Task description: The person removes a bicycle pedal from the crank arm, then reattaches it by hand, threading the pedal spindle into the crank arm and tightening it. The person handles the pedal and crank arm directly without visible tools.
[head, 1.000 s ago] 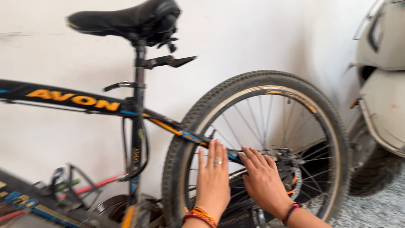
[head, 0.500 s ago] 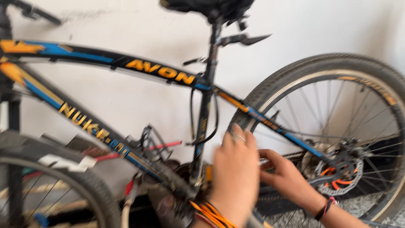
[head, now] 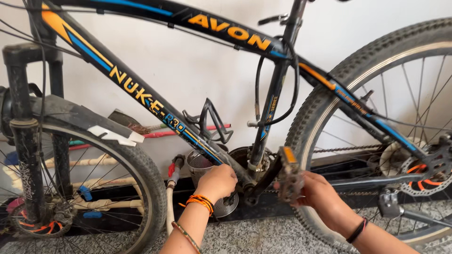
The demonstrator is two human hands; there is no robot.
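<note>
Right hand (head: 320,195) gripping the pedal (head: 288,175), left hand (head: 217,182) closed at the bottom bracket (head: 249,181) just beside it, looks mid crank-check.

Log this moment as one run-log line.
left hand: gripping black bicycle frame's down tube near crank | right hand: on black pedal | rear wheel: behind right hand

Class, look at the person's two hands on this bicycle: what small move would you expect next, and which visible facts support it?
Probably a slow turn of the pedal with the right hand, which already grips it. The left hand rests by the crank area under the frame, seemingly steadying it, and the chain runs back to the rear wheel.
</note>
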